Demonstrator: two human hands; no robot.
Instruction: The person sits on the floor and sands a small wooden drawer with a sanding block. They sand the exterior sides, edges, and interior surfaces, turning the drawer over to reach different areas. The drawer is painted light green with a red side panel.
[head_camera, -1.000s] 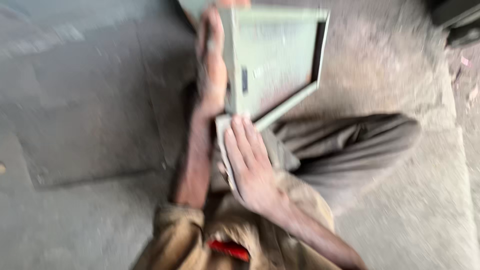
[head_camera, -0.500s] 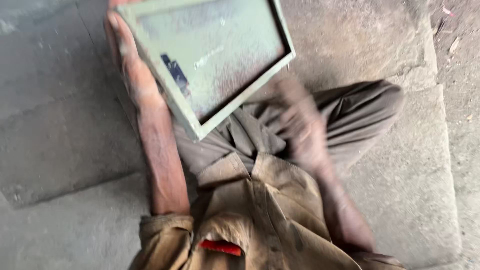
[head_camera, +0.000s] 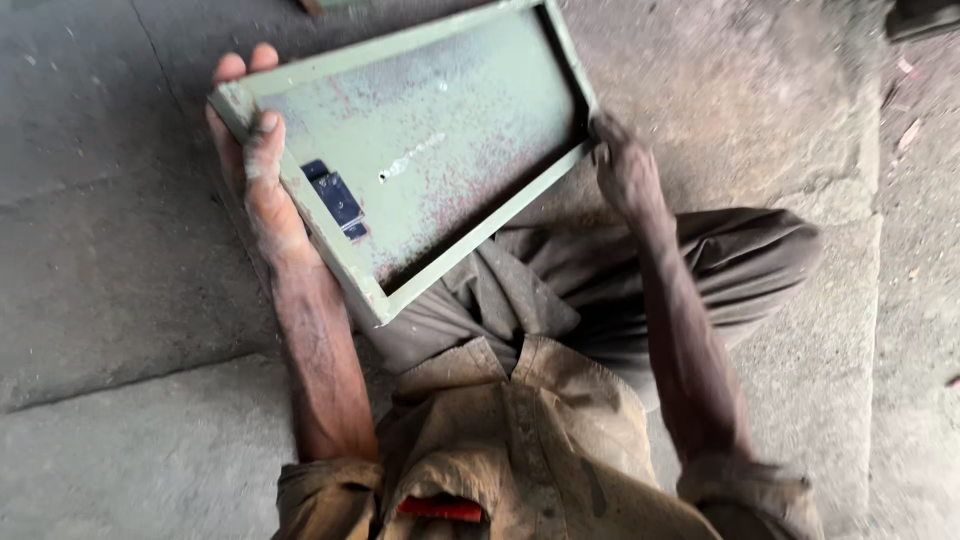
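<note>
Head view: a person sitting on a concrete floor (head_camera: 120, 300) holds a shallow green metal tray (head_camera: 450, 130) up in front of the body, its open face turned toward the camera. The tray sits tilted, one long side running from 10 o'clock down to 5 o'clock, so that its inner face, speckled with reddish rust or primer, catches the light for a look.

The left hand (head_camera: 255, 170) clamps the short end at 9 o'clock: thumb lying over the raised rim on the inside, fingers (head_camera: 235, 68) wrapped behind, two tips showing above the top edge. That pinch takes the weight and fixes the angle. Just inside the rim, beside the thumb, is a small dark blue fitting (head_camera: 338, 205), possibly a latch or lock plate, though the view is too soft to be sure.

The right hand (head_camera: 625, 165) meets the opposite corner at 3 o'clock, fingers curled closed on the rim's lower edge, steadying the far end so the tray cannot swing on the left grip. Both forearms are dusty and reach upward from a tan work shirt (head_camera: 510, 450).

The tray hangs clear of the floor, above bent knees in brown trousers (head_camera: 730, 270), which lie at 4 o'clock beneath it. A raised concrete slab (head_camera: 830, 330) runs under the legs, its edge at the right of the frame.
</note>
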